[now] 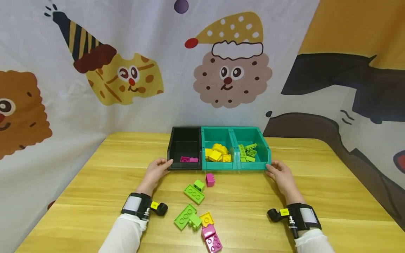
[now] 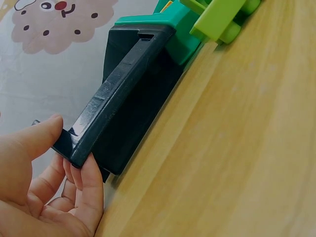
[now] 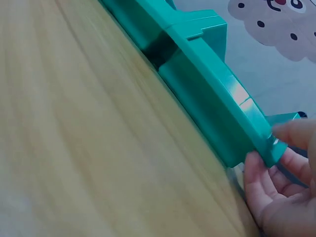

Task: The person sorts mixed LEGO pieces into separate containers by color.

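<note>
Three joined bins stand in a row near the back of the table. On the left is a black bin (image 1: 185, 146) with a couple of magenta bricks (image 1: 189, 160) inside. Yellow bricks (image 1: 218, 153) fill part of the middle teal bin (image 1: 219, 166), and green bricks (image 1: 248, 153) lie in the right teal bin (image 1: 257, 165). My left hand (image 1: 157, 173) pinches the black bin's front left corner between thumb and fingers, as the left wrist view confirms. At the other end, my right hand (image 1: 281, 175) pinches the right teal bin's front corner.
In front of the bins lie loose bricks: a magenta brick (image 1: 210, 180), green bricks (image 1: 194, 194), more green ones (image 1: 185, 216), a yellow brick (image 1: 207, 219) and magenta bricks (image 1: 213, 240). A printed cloth (image 1: 177, 112) hangs behind the wooden table (image 1: 253, 211).
</note>
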A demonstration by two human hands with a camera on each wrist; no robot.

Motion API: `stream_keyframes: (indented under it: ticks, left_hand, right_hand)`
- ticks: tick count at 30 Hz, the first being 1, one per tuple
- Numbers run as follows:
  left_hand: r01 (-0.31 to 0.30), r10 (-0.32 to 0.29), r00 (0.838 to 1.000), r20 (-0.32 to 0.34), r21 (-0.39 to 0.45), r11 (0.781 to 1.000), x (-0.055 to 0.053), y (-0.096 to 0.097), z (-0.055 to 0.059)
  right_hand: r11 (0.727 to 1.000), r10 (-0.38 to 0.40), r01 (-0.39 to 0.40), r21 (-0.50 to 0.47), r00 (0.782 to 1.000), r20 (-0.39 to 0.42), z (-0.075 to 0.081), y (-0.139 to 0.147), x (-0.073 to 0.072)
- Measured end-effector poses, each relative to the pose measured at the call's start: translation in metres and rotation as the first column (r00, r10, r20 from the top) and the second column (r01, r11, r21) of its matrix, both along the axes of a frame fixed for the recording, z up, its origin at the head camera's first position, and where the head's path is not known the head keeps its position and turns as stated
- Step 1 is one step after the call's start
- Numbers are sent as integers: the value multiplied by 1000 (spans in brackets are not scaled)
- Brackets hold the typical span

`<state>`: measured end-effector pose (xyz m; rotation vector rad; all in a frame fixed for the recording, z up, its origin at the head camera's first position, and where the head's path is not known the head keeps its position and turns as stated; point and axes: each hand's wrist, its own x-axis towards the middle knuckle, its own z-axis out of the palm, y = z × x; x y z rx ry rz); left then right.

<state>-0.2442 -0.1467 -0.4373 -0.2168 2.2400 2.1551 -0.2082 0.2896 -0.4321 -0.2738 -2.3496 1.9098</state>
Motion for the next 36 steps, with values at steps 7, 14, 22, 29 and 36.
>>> stream_keyframes:
  ticks: [7,14,22,29,36]
  left_hand:
    - [-4,4,1000,0,5,1000,0,0,-1]
    - [-3,3,1000,-1,13,1000,0,0,0]
    - [-21,21,1000,10,20,1000,4,-2,9]
    - [-31,29,999,-28,-78,996,14,-2,32]
    - [124,-151,985,-78,-278,953,32,8,62]
  right_hand:
    - [999,-34,32,-43,999,-29,-7,-1,-3]
    - [998,-41,40,-39,999,-22,-7,-2,-3]
    - [998,-50,50,-23,999,-20,-8,-2,-3]
    - [999,-46,45,-30,999,-17,-5,-3,-1]
    - [998,-51,50,-40,999,-15,-5,-3,-1]
